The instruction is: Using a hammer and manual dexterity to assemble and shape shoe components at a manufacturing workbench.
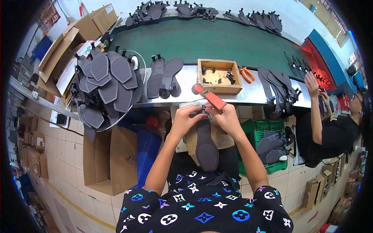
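Observation:
A dark grey shoe sole (207,149) lies lengthwise before me, its broad toe end toward my body. My left hand (185,119) is closed at the sole's narrow heel end, with thumb and fingers pinching there. My right hand (225,119) meets it from the other side, its thumb close to the left fingertips. Out of the right hand sticks a red hammer (213,98), its round head pointing up and left toward the bench edge. The small part between my fingertips is mostly hidden. Under the sole shows a light wooden work block (221,140).
On the metal bench stands a wooden box (219,90) of small black pieces, beside orange pliers (247,74). Heeled soles (107,77) pile up left; more soles (276,83) lie right. A green crate (248,136) and a cardboard box (123,163) flank me. A co-worker (330,124) sits right.

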### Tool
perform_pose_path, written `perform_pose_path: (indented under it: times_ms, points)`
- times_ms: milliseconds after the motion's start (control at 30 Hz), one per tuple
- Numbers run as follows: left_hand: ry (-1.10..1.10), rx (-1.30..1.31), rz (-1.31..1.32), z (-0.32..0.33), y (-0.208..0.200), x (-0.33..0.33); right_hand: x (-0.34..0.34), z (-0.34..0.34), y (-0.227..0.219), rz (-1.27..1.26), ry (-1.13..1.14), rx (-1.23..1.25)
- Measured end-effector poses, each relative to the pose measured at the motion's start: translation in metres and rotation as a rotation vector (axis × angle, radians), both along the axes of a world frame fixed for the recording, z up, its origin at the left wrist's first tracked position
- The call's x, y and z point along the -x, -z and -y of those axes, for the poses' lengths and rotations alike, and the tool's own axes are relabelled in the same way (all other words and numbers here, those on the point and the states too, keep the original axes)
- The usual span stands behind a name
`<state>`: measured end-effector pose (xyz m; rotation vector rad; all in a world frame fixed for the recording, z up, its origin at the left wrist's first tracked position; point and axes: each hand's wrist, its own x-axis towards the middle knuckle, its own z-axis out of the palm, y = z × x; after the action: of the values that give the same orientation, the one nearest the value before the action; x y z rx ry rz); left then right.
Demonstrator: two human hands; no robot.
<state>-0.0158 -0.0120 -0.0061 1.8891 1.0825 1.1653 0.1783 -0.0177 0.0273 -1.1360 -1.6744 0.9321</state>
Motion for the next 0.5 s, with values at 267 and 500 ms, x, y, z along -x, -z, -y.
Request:
perform_pose_path:
  times_ms: [267,500]
  points:
    - [0.011,0.001,0.027,-0.002,0.001,0.001,-0.005,0.001,-0.003,0.063,-0.031,-0.04]
    - [0.018,-0.028,0.031,-0.003,0.001,0.002,-0.005,0.005,-0.009,0.224,-0.048,-0.18]
